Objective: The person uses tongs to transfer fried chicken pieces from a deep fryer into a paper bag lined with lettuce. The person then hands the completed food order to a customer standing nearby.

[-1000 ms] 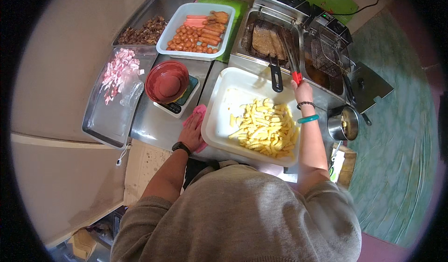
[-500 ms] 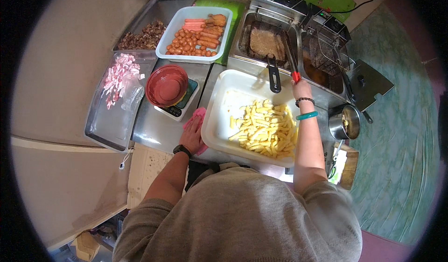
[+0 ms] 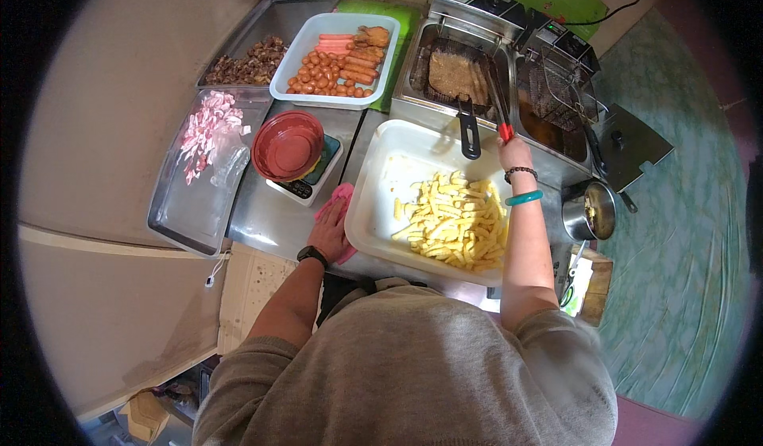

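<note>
My right hand is closed round the red-gripped end of long metal tongs. The tongs reach up along the right side of the left fryer basin. In that basin a wire basket with a black handle sits in bubbling oil, and pieces of food show at its right side. My left hand lies flat with fingers stretched out on a pink cloth. Beside it stands a white tub of pale yellow crinkle-cut fries, between my two arms.
At the left, a red bowl sits on a scale. Metal trays hold pink sliced meat and brown pieces. A pale tub contains sausages and fried chicken. Right are a second fryer basin, a metal pot and scissors.
The whole view has shifted very slightly. Both hands stay where they were, the right still on the tongs and the left still on the cloth.
</note>
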Available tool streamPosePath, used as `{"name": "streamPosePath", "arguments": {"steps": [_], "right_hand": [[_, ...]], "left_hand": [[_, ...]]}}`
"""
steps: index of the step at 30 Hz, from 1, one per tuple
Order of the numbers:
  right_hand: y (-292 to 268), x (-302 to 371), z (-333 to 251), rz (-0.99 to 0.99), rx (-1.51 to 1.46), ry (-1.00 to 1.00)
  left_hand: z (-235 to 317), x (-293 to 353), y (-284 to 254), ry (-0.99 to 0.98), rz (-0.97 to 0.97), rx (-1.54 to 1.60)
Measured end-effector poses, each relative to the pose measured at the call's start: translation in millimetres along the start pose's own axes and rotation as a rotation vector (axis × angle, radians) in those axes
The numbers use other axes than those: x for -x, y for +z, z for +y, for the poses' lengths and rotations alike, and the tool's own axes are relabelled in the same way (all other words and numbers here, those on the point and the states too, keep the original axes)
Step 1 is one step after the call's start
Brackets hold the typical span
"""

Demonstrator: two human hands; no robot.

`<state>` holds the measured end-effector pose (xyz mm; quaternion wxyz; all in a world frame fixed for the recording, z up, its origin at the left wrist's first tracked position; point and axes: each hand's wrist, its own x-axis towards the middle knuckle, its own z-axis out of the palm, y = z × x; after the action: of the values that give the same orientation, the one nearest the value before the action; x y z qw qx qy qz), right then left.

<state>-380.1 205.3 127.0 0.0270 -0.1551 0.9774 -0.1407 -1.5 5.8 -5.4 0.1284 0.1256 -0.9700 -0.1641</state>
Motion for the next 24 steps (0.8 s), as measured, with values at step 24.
{"name": "streamPosePath", "arguments": {"steps": [24], "right_hand": [[-8, 4, -2, -0.061, 0.001, -0.027]], "left_hand": [[9, -2, -11, -0.021, -0.032, -0.002]]}}
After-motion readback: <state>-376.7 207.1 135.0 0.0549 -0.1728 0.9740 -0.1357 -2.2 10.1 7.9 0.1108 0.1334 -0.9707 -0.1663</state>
